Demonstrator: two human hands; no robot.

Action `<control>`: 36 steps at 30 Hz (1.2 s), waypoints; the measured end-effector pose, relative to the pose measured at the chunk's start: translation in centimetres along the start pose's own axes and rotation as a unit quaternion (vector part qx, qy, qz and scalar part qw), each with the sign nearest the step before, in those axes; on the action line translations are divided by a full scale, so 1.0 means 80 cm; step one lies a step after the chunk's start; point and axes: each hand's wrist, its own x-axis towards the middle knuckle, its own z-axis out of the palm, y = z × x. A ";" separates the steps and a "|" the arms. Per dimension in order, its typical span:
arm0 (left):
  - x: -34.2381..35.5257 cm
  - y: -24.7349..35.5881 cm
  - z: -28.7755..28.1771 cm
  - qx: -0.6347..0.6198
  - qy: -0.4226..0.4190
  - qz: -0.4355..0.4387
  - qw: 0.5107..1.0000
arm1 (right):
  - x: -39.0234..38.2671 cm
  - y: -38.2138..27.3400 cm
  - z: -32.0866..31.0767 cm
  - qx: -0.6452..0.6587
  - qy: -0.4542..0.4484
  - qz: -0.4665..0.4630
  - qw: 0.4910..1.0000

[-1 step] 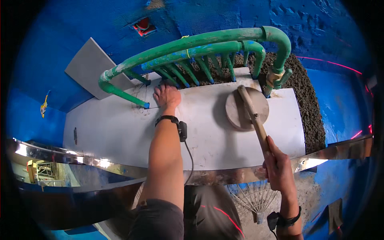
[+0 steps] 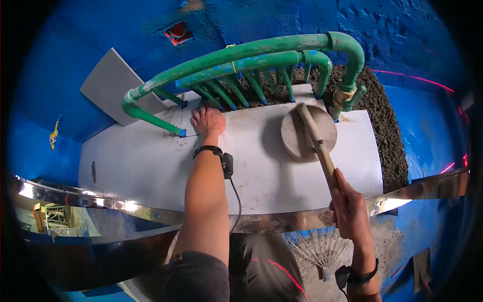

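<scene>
Your right hand (image 2: pixel 350 211): grip clamped around mallet (image 2: pixel 320 143), its round head (image 2: pixel 292 136) ahead of this grip, over white slab (image 2: pixel 251 181) | handle's end hidden in palm; whether head touches slab, cannot tell | your left hand (image 2: pixel 209 122): fingers apart, laid on slab, holding nothing visible; green pipes (image 2: pixel 251 47) stand just beyond, dark grainy layer (image 2: pixel 388 138) at right

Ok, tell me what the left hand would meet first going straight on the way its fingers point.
Probably one of the thin green pipes just beyond the left hand, though depth there is hard to judge.
</scene>
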 end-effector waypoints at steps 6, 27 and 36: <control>0.010 0.004 0.006 -0.003 0.006 -0.012 1.000 | 0.048 0.034 0.014 -0.070 0.032 -0.094 0.993; -0.156 0.059 -0.034 0.042 -0.015 -0.106 0.993 | 0.054 0.043 0.006 -0.122 0.060 -0.143 0.980; -0.424 0.099 -0.176 -0.171 -0.310 0.210 0.911 | -0.025 0.103 -0.053 -0.167 0.019 -0.147 0.975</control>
